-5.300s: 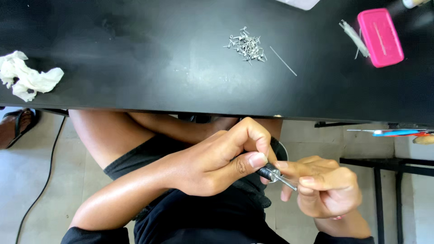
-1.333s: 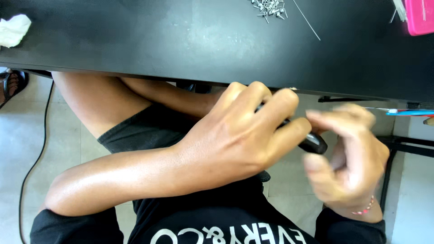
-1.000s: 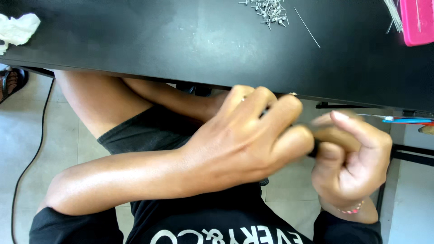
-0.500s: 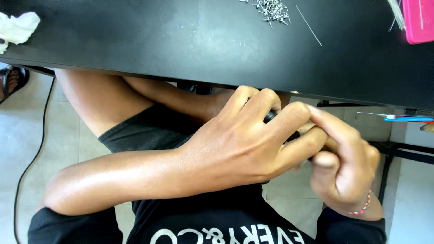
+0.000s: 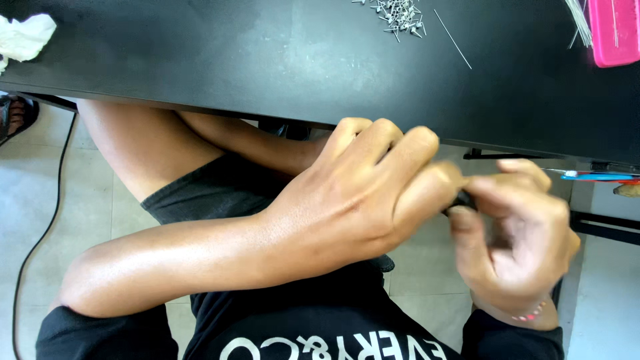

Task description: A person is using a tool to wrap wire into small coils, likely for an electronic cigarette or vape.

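Both hands are held below the front edge of the black table (image 5: 267,73), over my lap. My left hand (image 5: 363,200) is curled shut around a small dark tool (image 5: 465,199), of which only a dark tip shows between the fingers. My right hand (image 5: 520,233) meets it from the right, with thumb and forefinger pinching that tip. The right hand is motion-blurred. Most of the tool is hidden inside my left fist.
On the table lie a pile of small metal pins (image 5: 400,13), a thin wire (image 5: 453,40), a pink box (image 5: 613,30) and a crumpled white tissue (image 5: 23,37). A blue and red pen-like object (image 5: 597,177) lies at the right. A black cable (image 5: 47,220) runs across the tiled floor.
My right hand has shifted right and opened slightly around the tool's tip; my left fist stays closed on it. The view has barely moved over the last second.
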